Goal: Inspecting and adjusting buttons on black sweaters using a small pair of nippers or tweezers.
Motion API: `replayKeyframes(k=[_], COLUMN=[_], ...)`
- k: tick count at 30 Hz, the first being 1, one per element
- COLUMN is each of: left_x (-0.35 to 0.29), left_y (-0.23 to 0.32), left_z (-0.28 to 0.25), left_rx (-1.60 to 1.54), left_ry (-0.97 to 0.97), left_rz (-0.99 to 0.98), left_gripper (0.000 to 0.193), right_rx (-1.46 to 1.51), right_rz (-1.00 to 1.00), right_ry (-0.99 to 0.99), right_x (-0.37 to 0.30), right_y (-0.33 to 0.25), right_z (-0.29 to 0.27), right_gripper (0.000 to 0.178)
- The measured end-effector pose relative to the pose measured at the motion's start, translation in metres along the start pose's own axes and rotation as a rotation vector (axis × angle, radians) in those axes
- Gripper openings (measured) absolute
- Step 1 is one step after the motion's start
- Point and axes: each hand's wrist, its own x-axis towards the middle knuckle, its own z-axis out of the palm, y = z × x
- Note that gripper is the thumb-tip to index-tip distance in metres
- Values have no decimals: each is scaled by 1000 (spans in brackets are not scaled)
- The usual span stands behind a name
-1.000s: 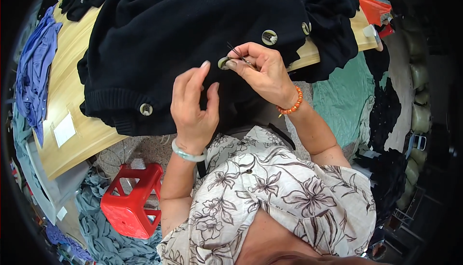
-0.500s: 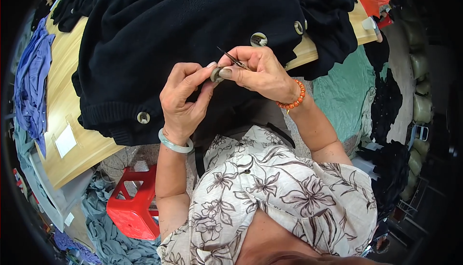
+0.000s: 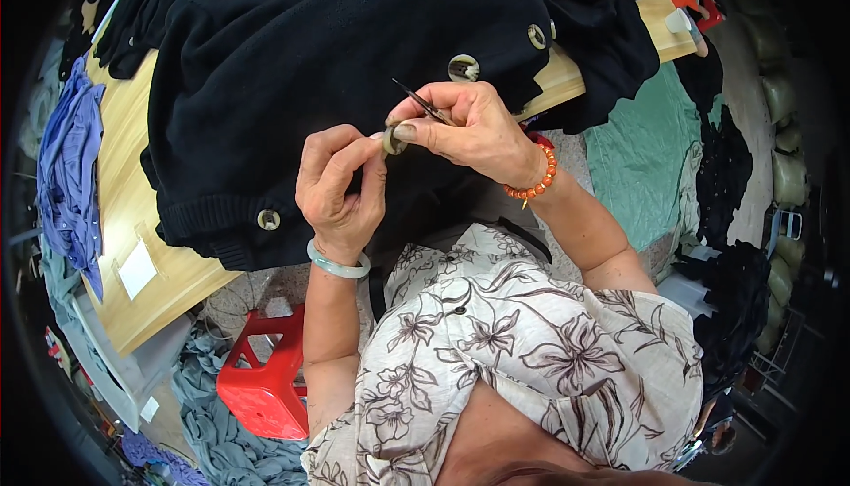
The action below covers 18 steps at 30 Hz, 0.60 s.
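A dark navy knit sweater (image 3: 328, 61) lies spread over the table in front of me. Above its lower part, my left hand (image 3: 341, 189) pinches the edge of a large greyish button (image 3: 393, 142) between thumb and fingertips. My right hand (image 3: 474, 132) has its thumb on the same button. It also keeps small dark pointed thread snips (image 3: 419, 98) in its fingers, tips pointing up and left. Whether thread runs through the button is too small to tell. Other large buttons show on the knit: one button (image 3: 463, 68) beyond my right hand, another button (image 3: 268, 219) by the ribbed edge.
The wooden table (image 3: 124, 212) shows at the left, with a white paper (image 3: 137, 270) and blue-purple garments (image 3: 71, 167). Below stands a red plastic stool (image 3: 266, 384) beside grey-green cloth. Green fabric (image 3: 642, 167) and a white cup (image 3: 678, 21) are at the right.
Both hands have shifted slightly, and the button between them has turned and moved a little left. The whole view has swung slightly. The grip on the button and the snips stays.
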Motion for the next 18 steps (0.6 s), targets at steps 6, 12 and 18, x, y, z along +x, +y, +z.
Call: replayKeyframes(k=[6,12,18], left_x=[-10,-22,-22], left_y=[5,15,21], left_z=[0,-8,-6], left_rx=[162,233,227], left_ry=[-40,-61,1], left_rz=[-18,-63,-122], left_gripper=[25,23,21], right_rx=[-56,-184,-112], right_rz=[-34,29,160], right_ry=[24,-39,-141], right_x=[-17,-47,-48], right_y=[2,9,23], right_z=[-3,-16,-6], right_gripper=[31,36,25])
